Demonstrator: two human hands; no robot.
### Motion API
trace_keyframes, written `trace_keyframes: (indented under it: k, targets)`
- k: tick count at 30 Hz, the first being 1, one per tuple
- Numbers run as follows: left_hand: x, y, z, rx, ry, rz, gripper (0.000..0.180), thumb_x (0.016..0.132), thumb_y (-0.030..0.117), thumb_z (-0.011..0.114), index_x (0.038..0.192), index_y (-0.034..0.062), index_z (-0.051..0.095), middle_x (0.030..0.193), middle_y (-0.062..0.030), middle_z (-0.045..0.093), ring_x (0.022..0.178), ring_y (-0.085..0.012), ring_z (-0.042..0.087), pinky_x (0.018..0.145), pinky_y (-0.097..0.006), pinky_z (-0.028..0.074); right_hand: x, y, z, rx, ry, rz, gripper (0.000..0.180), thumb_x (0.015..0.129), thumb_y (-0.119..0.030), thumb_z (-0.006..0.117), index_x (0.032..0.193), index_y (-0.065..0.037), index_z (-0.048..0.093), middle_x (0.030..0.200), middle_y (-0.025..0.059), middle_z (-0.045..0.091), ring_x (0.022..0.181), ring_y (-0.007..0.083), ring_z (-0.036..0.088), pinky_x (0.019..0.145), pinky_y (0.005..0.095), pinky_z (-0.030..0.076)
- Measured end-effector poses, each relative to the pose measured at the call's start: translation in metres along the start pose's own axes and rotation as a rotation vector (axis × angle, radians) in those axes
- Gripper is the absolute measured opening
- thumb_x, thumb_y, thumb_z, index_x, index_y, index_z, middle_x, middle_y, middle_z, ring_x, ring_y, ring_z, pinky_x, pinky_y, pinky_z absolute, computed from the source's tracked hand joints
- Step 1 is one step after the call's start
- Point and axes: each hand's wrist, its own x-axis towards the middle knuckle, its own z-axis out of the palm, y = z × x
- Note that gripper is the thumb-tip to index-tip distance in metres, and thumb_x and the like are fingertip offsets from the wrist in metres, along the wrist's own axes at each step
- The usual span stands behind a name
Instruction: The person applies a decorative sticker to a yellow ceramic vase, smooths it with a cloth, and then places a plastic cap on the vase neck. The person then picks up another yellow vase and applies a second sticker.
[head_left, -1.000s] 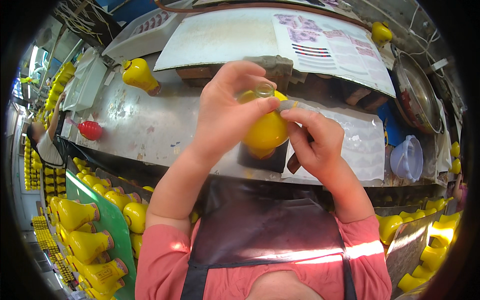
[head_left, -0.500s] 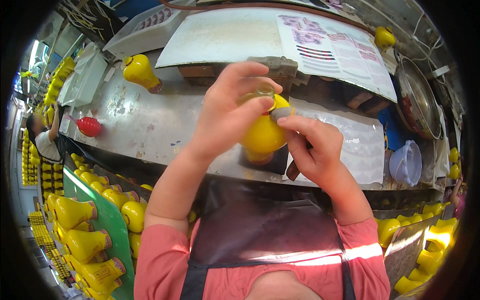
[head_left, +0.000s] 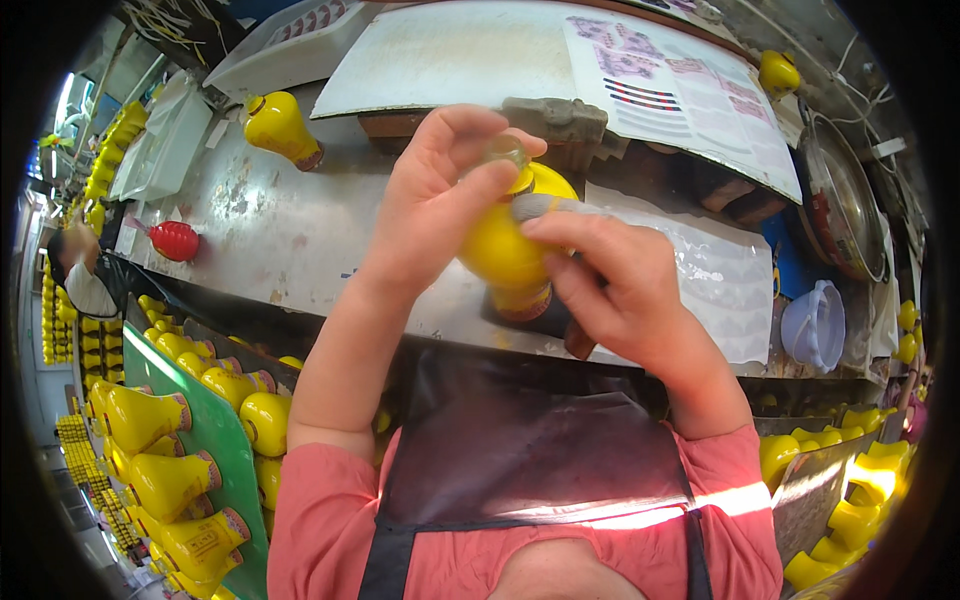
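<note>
A glossy yellow bottle (head_left: 505,250) with a clear greenish neck stands tilted before me, its patterned narrow end low over a dark patch on the table. Around its neck and shoulder curls my left hand (head_left: 430,200), thumb lying across the neck. My right hand (head_left: 625,285) pinches what looks like a brush (head_left: 535,206) with a grey soft tip; a brown wooden end (head_left: 578,342) shows below the palm. The grey tip touches the bottle's shoulder close to the neck. Fingers partly hide the bottle's right side.
Behind my hands stands a slanted white board (head_left: 460,65) with printed decal sheets. On the table are another yellow bottle (head_left: 282,130), a red ribbed squeeze bulb (head_left: 174,241), a wet white sheet (head_left: 700,270) and a lilac bucket (head_left: 812,325). Yellow bottles crowd both sides; a person works far left.
The held bottle and both hands have shifted slightly left. The grey tip has moved left over the bottle's shoulder, nearer the neck.
</note>
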Motion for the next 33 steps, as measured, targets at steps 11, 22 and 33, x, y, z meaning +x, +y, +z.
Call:
trace_keyframes:
  k: [11,22,33]
  targets:
    - [0.001,-0.003,-0.004,-0.019,-0.011,0.017,0.028,0.1,0.001,0.06,0.127,0.0027,0.052,0.126,-0.0138,0.068,0.111,-0.0158,0.065,0.097,-0.03,0.053,0.028,0.018,-0.005,0.37,0.003,0.386,0.022,0.096,-0.007,0.061,0.115,0.0,0.066,0.103,0.0021,0.069,0.091,0.0053,0.06,0.079,0.0222,0.048]
    - [0.007,-0.004,-0.012,0.2,0.068,0.067,0.018,0.098,0.001,0.065,0.115,0.0033,0.061,0.12,-0.0142,0.072,0.104,-0.0158,0.069,0.092,-0.029,0.057,0.016,-0.006,-0.008,0.053,-0.095,0.275,0.028,0.091,-0.009,0.064,0.118,-0.009,0.067,0.086,0.0137,0.07,0.061,0.0205,0.067,0.06,0.034,0.051]
    - [-0.038,0.029,-0.012,0.448,0.239,0.172,0.022,0.086,-0.001,0.078,0.104,0.0029,0.068,0.106,-0.0087,0.074,0.105,-0.0171,0.07,0.092,-0.031,0.056,-0.002,0.005,-0.017,0.459,0.078,0.528,0.01,0.096,-0.002,0.062,0.104,-0.002,0.07,0.083,-0.0016,0.066,0.053,0.0004,0.048,0.047,0.0182,0.035]
